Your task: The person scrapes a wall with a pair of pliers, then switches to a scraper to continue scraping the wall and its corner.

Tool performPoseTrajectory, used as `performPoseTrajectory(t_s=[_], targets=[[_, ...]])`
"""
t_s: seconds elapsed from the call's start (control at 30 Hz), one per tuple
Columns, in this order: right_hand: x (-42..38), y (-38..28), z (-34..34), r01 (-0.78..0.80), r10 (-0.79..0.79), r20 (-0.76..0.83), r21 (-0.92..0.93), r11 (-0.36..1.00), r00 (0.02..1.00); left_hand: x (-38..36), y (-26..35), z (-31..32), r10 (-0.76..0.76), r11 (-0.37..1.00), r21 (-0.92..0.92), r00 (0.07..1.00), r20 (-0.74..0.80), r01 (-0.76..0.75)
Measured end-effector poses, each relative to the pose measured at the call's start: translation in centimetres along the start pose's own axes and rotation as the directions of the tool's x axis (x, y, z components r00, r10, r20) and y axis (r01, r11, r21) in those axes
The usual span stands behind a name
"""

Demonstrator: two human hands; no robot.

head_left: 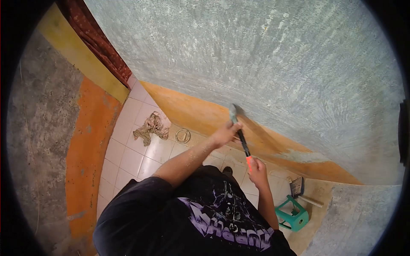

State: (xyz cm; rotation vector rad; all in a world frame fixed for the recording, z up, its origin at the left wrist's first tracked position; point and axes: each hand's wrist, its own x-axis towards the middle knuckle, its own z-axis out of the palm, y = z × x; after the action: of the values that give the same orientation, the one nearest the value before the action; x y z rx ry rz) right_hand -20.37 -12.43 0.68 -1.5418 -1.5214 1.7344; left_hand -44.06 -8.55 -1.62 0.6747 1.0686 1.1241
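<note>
I am holding a scraper (240,132) with a black shaft and an orange grip. Its metal blade (233,112) is pressed against the wall where the scraped grey-green surface (273,59) meets the orange painted band (188,106). My left hand (226,133) grips the shaft just below the blade. My right hand (257,169) is closed around the orange grip at the lower end. Both arms reach forward from my black printed shirt (192,217).
On the white tiled floor (132,158) lie a crumpled rag (150,126) and a ring-shaped item (183,135). A small green stool (292,214) and a wide brush (297,186) sit at the right by the wall. A dark red curtain (98,42) hangs at upper left.
</note>
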Motion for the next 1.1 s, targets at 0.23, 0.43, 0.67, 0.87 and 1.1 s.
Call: performPoseTrajectory(t_s=[0.23,0.43,0.67,0.87,1.1], targets=[[-1.0,2.7,0.3,-0.012,0.019,-0.049,0.126,0.992,0.999,0.0,-0.4,0.4,-0.025,0.999,0.035,0.999,0.044,0.024],[-0.3,1.2,1.2,0.075,-0.076,-0.064,-0.01,0.997,0.995,0.3,-0.8,-1.5,-0.023,0.999,-0.048,0.997,0.067,0.026],[-1.4,2.7,-0.5,-0.055,0.065,-0.087,0.105,0.993,0.994,0.5,-0.6,0.7,-0.019,0.993,0.116,0.994,0.11,0.007],[0.0,1.0,1.9,-0.014,0.016,-0.059,0.043,0.999,0.998,0.0,-0.4,-2.4,-0.029,0.999,0.035,0.999,0.041,0.028],[-1.5,1.6,-0.8,-0.131,0.137,-0.033,0.146,0.981,0.99,0.9,-1.0,0.7,-0.001,0.989,0.149,0.996,0.09,-0.012]])
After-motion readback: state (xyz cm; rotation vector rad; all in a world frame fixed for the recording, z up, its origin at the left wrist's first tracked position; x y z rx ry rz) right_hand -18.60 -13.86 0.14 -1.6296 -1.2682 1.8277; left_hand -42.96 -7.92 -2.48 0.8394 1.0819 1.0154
